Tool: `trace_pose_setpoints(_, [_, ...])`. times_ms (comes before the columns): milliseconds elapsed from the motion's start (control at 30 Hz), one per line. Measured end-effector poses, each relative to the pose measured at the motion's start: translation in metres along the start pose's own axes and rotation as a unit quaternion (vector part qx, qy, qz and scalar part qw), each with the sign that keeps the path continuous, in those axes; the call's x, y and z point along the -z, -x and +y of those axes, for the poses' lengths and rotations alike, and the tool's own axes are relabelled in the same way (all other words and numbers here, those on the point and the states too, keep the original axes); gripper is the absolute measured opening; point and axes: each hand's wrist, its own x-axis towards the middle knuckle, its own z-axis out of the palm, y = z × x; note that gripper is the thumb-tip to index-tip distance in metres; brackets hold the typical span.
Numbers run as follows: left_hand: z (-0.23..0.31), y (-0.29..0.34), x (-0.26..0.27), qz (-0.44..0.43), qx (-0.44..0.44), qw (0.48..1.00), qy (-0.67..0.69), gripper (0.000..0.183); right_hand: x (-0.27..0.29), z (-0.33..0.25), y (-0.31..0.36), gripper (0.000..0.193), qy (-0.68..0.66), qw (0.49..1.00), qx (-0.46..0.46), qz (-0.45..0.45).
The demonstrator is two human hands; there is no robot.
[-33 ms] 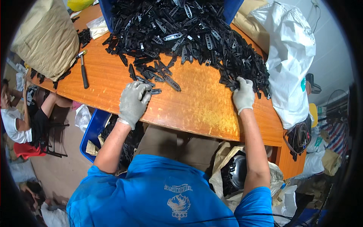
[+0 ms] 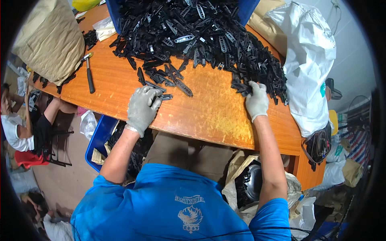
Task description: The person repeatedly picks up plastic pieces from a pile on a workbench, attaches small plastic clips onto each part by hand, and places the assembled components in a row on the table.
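My left hand (image 2: 142, 111), in a grey-white work glove, rests near the table's front edge with its fingers curled. A short black plastic clip (image 2: 166, 97) sticks out beside its thumb and fingertips; the glove hides the grip itself. Several loose long black clips (image 2: 183, 87) lie just beyond that hand. My right hand (image 2: 257, 100), gloved alike, has its fingers bent over a small cluster of black plastic clips (image 2: 240, 86) at the near right edge of a large heap (image 2: 189, 38). How many pieces those fingers hold cannot be made out.
The heap spills from a blue bin (image 2: 248, 12) onto the wooden table (image 2: 209, 116). At left are a hammer (image 2: 90, 76) and a tan sack (image 2: 50, 44); a white sack (image 2: 303, 68) stands right. Below are a blue crate (image 2: 95, 138) and an open sack (image 2: 231, 176). A person (image 2: 18, 124) sits left.
My right hand has shifted slightly left, and the cluster of black clips at its fingertips has moved left with it. My left hand stays almost in place.
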Motion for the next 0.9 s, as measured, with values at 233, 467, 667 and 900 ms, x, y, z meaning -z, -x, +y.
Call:
trace_pose_setpoints(233, [0.014, 0.004, -0.003, -0.026, -0.012, 0.999, 0.032, 0.023, 0.007, -0.055, 0.007, 0.035, -0.130, 0.987, 0.081, -0.044])
trace_pose_setpoints(467, [0.015, 0.005, -0.003, -0.017, 0.004, 0.999, 0.036, 0.033, 0.010, -0.096, 0.023, 0.019, -0.165, 0.961, 0.220, -0.027])
trace_pose_setpoints(667, [0.012, 0.005, -0.003, -0.010, 0.006, 0.999, 0.038, 0.046, 0.012, -0.157, 0.035, 0.019, -0.176, 0.948, 0.207, -0.167])
trace_pose_setpoints(900, [0.013, 0.009, 0.000, -0.028, 0.009, 0.999, 0.045, 0.050, 0.012, -0.175, 0.034, 0.022, -0.122, 0.946, 0.213, -0.213])
